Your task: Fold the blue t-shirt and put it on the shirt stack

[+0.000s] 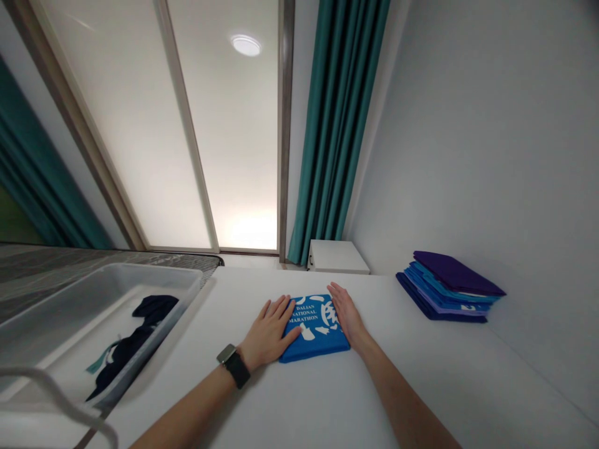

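A folded blue T-shirt with white lettering lies flat on the white table. My left hand, with a dark watch on its wrist, rests flat on the shirt's left edge, fingers stretched out. My right hand lies flat along the shirt's right edge, fingers straight and together. Neither hand grips anything.
A stack of folded blue and purple garments sits at the right by the wall. A translucent plastic bin with a dark garment stands at the left. A small white cabinet and teal curtains are behind the table.
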The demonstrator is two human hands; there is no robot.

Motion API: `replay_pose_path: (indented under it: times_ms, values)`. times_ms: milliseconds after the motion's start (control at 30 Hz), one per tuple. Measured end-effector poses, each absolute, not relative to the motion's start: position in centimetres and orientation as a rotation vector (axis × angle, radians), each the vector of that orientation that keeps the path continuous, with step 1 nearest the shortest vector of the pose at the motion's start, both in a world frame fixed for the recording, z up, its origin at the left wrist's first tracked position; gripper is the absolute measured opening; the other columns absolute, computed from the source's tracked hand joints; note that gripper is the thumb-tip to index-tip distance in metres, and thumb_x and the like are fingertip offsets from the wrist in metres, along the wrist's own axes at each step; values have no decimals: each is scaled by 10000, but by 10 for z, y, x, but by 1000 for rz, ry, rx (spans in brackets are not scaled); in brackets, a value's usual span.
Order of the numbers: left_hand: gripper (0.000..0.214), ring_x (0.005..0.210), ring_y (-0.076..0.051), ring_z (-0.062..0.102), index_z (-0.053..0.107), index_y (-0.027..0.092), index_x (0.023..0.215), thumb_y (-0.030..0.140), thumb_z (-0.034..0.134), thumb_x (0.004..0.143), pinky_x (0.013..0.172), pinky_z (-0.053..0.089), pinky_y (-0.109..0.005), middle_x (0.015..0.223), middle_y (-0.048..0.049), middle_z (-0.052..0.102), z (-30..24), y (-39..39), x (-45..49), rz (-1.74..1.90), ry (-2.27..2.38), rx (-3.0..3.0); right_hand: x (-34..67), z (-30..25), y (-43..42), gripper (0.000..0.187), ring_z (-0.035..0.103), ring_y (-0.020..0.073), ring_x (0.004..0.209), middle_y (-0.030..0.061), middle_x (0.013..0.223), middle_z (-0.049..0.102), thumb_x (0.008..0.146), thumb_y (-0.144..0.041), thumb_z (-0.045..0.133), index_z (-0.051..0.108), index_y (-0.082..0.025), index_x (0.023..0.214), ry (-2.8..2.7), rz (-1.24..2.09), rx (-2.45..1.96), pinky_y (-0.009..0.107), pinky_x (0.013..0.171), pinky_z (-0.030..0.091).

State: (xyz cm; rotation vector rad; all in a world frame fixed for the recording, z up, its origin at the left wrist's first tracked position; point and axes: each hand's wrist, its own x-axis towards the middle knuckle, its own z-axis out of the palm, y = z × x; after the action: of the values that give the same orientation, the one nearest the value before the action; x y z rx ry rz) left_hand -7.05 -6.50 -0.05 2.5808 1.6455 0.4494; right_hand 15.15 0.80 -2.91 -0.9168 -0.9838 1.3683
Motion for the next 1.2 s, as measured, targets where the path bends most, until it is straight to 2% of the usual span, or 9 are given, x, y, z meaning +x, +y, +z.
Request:
replay_pose_path:
  times_ms: [133, 267, 433, 633, 733, 833, 1000, 1100, 1200]
  values:
    - [685, 1451, -246, 172, 223, 203, 1510, 602, 259, 955, 1172, 162, -467, 1578, -87, 195, 0, -73, -78, 430, 1618, 2460, 152, -28, 6, 547, 421, 244, 1328, 28, 1330, 578, 770, -579, 597, 580, -284, 1230, -972, 1358, -998, 421, 1132, 291]
    - [737, 1458, -253, 132, 160, 190, 1523, 626, 274, 940, 1178, 144, -459, 1588, -98, 145, 7, -76, -85, 405, 1571, 2384, 161, -25, 1, 544, 511, 277, 1228, 65, 1295, 591, 755, -542, 610, 565, -273, 1226, -1060, 1286, -1132, 441, 1047, 399]
    - [799, 1459, -281, 108, 140, 179, 1527, 656, 321, 912, 1181, 118, -480, 1592, -113, 111, 12, -78, -89, 368, 1523, 2387, 175, -19, 0, 505, 562, 271, 1117, 99, 1178, 632, 745, -455, 549, 583, -211, 1185, -1281, 1019, -1333, 410, 995, 417]
    - [862, 1457, -304, 108, 136, 170, 1527, 688, 368, 878, 1175, 128, -499, 1588, -134, 123, 5, -79, -86, 343, 1501, 2433, 179, -4, 16, 452, 615, 214, 1011, 91, 1080, 677, 831, -340, 394, 553, -161, 1215, -1643, 1046, -1550, 329, 855, 470]
    - [862, 1453, -315, 128, 142, 194, 1527, 690, 391, 869, 1169, 146, -509, 1587, -128, 135, 3, -78, -87, 370, 1495, 2458, 173, 6, 34, 402, 637, 204, 925, 90, 1009, 697, 811, -298, 460, 599, -135, 1152, -1785, 1078, -1596, 301, 788, 476]
    - [866, 1451, -318, 132, 129, 210, 1529, 691, 404, 863, 1165, 155, -519, 1588, -125, 134, 1, -78, -88, 380, 1489, 2468, 165, 19, 52, 297, 642, 192, 835, 81, 923, 708, 792, -281, 513, 663, -132, 1002, -1937, 1105, -1638, 279, 725, 474]
    - [878, 1450, -321, 140, 117, 222, 1530, 685, 435, 855, 1166, 162, -522, 1590, -118, 127, 0, -78, -89, 412, 1471, 2460, 147, 40, 75, 220, 619, 193, 632, 51, 712, 693, 744, -354, 612, 693, -169, 830, -2213, 1181, -1711, 289, 577, 462]
    - [869, 1448, -322, 150, 91, 234, 1531, 666, 441, 864, 1164, 162, -531, 1591, -113, 132, 0, -79, -89, 436, 1454, 2458, 135, 47, 86, 226, 625, 201, 625, 48, 750, 704, 717, -402, 649, 698, -195, 795, -2379, 1222, -1677, 306, 574, 473]
    - [871, 1445, -323, 158, 74, 232, 1533, 656, 445, 868, 1165, 163, -537, 1590, -115, 145, 1, -79, -90, 444, 1448, 2442, 120, 51, 93, 227, 638, 214, 699, 44, 770, 703, 672, -424, 696, 698, -207, 741, -2512, 1195, -1621, 317, 647, 485]
